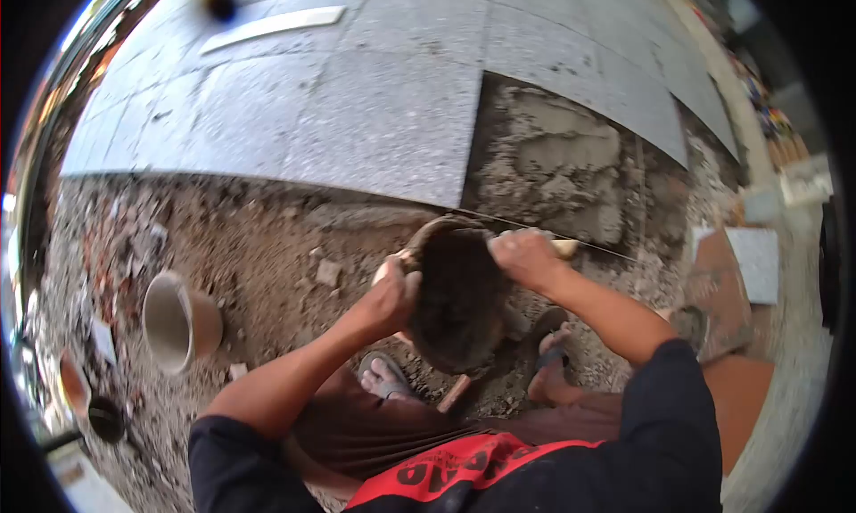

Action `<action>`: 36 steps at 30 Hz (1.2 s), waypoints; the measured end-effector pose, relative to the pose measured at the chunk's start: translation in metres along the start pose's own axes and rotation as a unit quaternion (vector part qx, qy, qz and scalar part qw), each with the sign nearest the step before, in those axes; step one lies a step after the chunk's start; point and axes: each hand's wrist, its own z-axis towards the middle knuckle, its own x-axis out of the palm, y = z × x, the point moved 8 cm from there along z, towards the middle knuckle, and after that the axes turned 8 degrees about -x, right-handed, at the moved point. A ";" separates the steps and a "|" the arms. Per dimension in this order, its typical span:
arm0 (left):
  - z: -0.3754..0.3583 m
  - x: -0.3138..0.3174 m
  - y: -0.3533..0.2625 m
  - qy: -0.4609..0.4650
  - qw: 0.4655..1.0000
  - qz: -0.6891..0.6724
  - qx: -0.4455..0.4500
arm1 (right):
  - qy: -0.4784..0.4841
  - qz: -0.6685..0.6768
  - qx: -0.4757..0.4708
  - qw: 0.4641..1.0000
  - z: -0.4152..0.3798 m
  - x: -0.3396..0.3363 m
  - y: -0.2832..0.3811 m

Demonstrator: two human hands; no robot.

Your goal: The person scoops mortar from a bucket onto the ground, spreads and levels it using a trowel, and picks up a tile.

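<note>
A round, dark-insided bucket (459, 290) is tipped between my two hands, its mouth facing me, just above the dirt between my feet. My left hand (392, 295) is closed on the left side of its rim. On the upper right of the rim, my right hand (526, 256) is closed too. A pale, rounded handle end (563, 247) sticks out to the right beside that hand; the rest is hidden. Just beyond the bucket, a bed of wet mortar (566, 156) fills a gap at the edge of the grey paving tiles (392, 112).
A taut string (553, 237) crosses beside the mortar. An empty pale bucket (181, 324) lies tilted on the left, with more containers (75, 381) beyond it. Brick pieces (455, 393) lie in the dirt. Tile pieces (753, 263) are at right, and a pale strip (272, 29) rests on the paving.
</note>
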 end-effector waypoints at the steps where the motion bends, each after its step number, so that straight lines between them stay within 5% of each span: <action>1: 0.000 -0.001 -0.007 -0.044 0.993 0.074 0.077 | 0.058 0.029 0.017 0.998 -0.003 0.027 0.000; 3: -0.001 -0.003 -0.009 -0.012 0.998 -0.045 -0.031 | 0.118 0.152 -0.036 0.981 -0.018 0.083 0.025; 5: -0.001 -0.013 0.000 -0.005 0.993 -0.044 -0.110 | 0.202 0.235 0.038 0.950 -0.019 0.092 0.032; 10: 0.000 -0.018 0.040 -0.033 0.976 -0.039 -0.210 | 0.211 0.348 -0.016 0.913 -0.015 0.083 0.064; 13: -0.003 -0.014 0.039 -0.045 0.977 -0.057 -0.203 | 0.235 0.413 0.021 0.879 -0.027 0.080 0.080; 16: 0.007 -0.001 0.023 -0.011 0.996 -0.026 -0.085 | 0.191 0.508 0.059 0.838 -0.042 0.065 0.087; 19: -0.003 -0.022 0.004 -0.012 0.978 -0.067 -0.196 | 0.242 0.600 0.094 0.757 -0.045 0.051 0.092; 21: 0.000 -0.019 0.039 -0.146 0.979 0.053 -0.133 | 0.194 0.578 0.064 0.790 -0.045 0.043 0.086; 23: -0.004 -0.027 0.022 -0.072 0.975 -0.094 -0.190 | 0.153 0.592 0.047 0.790 -0.045 0.023 0.074; 26: -0.009 -0.025 0.035 -0.078 0.963 -0.064 -0.249 | 0.198 0.589 0.072 0.781 -0.053 -0.002 0.055; 29: -0.009 -0.021 0.042 -0.013 0.958 -0.156 -0.242 | 0.146 0.617 0.070 0.770 -0.058 -0.037 0.027; 33: -0.013 -0.022 0.055 -0.026 0.957 -0.109 -0.268 | 0.031 0.579 0.113 0.807 -0.063 -0.094 -0.028; 36: -0.012 -0.023 0.046 -0.007 0.961 -0.088 -0.261 | -0.127 0.688 0.261 0.665 -0.063 -0.100 -0.049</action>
